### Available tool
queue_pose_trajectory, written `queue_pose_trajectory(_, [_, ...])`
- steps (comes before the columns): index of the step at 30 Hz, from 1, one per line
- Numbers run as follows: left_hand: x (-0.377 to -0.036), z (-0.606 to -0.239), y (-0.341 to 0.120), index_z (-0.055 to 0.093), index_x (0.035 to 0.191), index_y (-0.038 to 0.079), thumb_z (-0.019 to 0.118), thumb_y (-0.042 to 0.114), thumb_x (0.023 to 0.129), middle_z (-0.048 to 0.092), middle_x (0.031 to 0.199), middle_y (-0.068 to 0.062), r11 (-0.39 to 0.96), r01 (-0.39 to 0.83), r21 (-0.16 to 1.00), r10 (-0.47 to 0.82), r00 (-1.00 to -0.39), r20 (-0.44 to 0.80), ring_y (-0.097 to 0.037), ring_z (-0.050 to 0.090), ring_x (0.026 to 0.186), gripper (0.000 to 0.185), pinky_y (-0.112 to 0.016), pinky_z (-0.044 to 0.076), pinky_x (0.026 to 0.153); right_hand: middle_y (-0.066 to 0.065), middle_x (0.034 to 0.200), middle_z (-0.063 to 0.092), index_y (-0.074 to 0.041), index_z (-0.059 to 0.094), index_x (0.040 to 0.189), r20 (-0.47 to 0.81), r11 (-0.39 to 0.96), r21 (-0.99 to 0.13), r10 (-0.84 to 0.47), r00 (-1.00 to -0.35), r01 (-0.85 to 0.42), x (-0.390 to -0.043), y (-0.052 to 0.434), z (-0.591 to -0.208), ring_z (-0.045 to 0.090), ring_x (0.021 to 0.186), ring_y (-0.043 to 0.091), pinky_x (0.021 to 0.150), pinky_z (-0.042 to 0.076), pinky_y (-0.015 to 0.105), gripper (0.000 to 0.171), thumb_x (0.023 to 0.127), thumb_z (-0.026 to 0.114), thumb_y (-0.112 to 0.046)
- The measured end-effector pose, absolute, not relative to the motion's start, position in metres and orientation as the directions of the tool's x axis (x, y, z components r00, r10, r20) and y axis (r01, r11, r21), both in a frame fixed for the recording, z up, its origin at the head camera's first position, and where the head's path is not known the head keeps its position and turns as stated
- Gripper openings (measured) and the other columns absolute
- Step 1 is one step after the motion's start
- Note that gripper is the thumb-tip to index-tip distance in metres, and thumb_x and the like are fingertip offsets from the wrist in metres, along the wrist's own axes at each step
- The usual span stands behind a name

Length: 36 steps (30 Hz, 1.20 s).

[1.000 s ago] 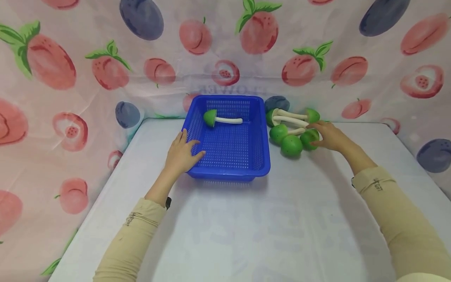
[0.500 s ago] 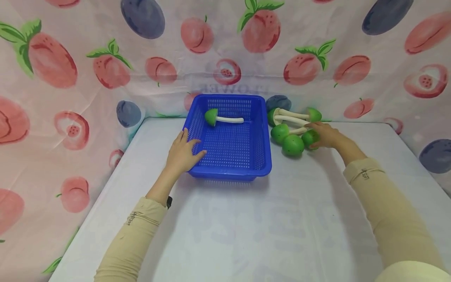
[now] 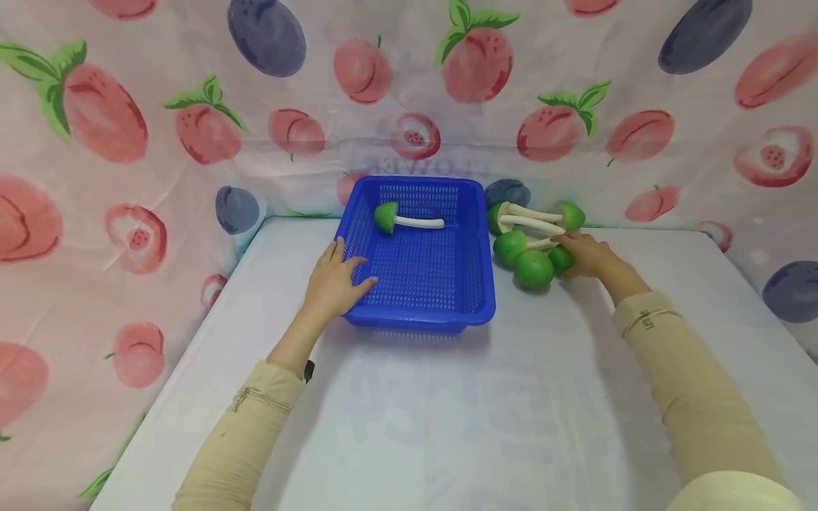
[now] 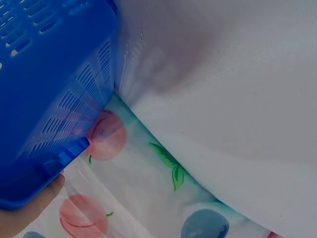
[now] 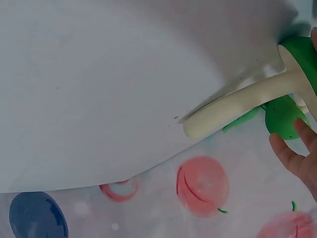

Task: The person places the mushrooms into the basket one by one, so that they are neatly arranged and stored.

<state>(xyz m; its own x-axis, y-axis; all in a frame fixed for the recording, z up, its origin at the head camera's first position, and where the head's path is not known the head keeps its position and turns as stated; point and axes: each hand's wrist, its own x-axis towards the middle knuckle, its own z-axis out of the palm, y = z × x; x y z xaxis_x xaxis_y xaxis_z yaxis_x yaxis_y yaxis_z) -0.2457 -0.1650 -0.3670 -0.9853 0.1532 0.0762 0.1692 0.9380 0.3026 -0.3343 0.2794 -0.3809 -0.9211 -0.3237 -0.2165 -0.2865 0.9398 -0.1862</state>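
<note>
A pale pink fruit-print fabric backdrop (image 3: pixel 390 81) rises behind a white-covered table (image 3: pixel 447 411). Two arms in beige sleeves (image 3: pixel 696 397) reach forward over it. The left arm ends at a blue rectangular plastic basket (image 3: pixel 418 314) with slotted walls, where the left hand (image 3: pixel 332 284) rests on the left rim, fingers and thumb spread apart. The right hand (image 3: pixel 591 259) reaches low beside the basket, palm down, thumb and fingers about a mushroom with a green domed cap and smooth cream stem (image 5: pixel 242 104); whether they clamp it I cannot tell. That mushroom lies on the table, its stem pointing rightward and slightly away from the person. Four similar mushrooms (image 3: pixel 533 270) cluster just beside it. Inside the basket, one green-capped, white-stemmed mushroom (image 3: pixel 409 223) lies crosswise, cap left, stem pointing right.
</note>
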Motion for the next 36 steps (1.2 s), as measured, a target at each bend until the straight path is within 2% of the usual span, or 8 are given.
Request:
queue_pose_trajectory(4, [-0.243,-0.366,-0.167,0.055,0.131,0.007,0.055,0.044,0.091,0.016,0.153,-0.03,0.941,0.161,0.298,0.147,-0.987,0.068,-0.041,0.011,0.144,0.055,-0.054,0.017,0.116,0.035,0.138,0.033,0.005,0.038,0.134,-0.219,0.943,-0.149,-0.326,-0.92,-0.299,-0.336,0.274,-0.381,0.03,0.124,0.057,0.096,0.026,0.076,0.073,0.075,0.076,-0.012])
queue_pose_trajectory(11, [-0.243,-0.364,-0.169,0.056,0.131,0.007,0.055,0.044,0.091,0.017,0.153,-0.029,0.942,0.153,0.297,0.132,-0.987,0.088,-0.041,0.012,0.144,0.054,-0.054,0.017,0.116,0.034,0.128,0.046,0.006,0.047,0.125,-0.178,0.934,-0.09,-0.357,-0.917,-0.346,-0.341,0.269,-0.377,0.042,0.116,0.053,0.092,0.036,0.069,0.065,0.071,0.078,-0.013])
queue_pose_trajectory(19, [-0.246,-0.367,-0.166,0.055,0.131,0.009,0.054,0.044,0.091,0.016,0.154,-0.027,0.939,0.165,0.301,0.15,-0.986,0.075,-0.041,0.012,0.145,0.053,-0.056,0.018,0.115,0.034,0.124,0.048,0.006,0.047,0.125,-0.184,0.938,-0.096,-0.346,-0.92,-0.334,-0.339,0.275,-0.377,0.044,0.113,0.052,0.09,0.038,0.068,0.064,0.072,0.077,-0.015])
queue_pose_trajectory(36, [-0.243,-0.367,-0.164,0.055,0.132,0.009,0.053,0.044,0.092,0.015,0.154,-0.027,0.944,0.159,0.289,0.149,-0.987,0.056,-0.04,0.01,0.145,0.053,-0.055,0.016,0.116,0.035,0.121,0.048,0.006,0.046,0.127,-0.064,0.911,-0.112,-0.405,-0.912,-0.397,-0.326,0.279,-0.351,0.05,0.103,0.05,0.081,0.046,0.062,0.068,0.071,0.078,-0.015])
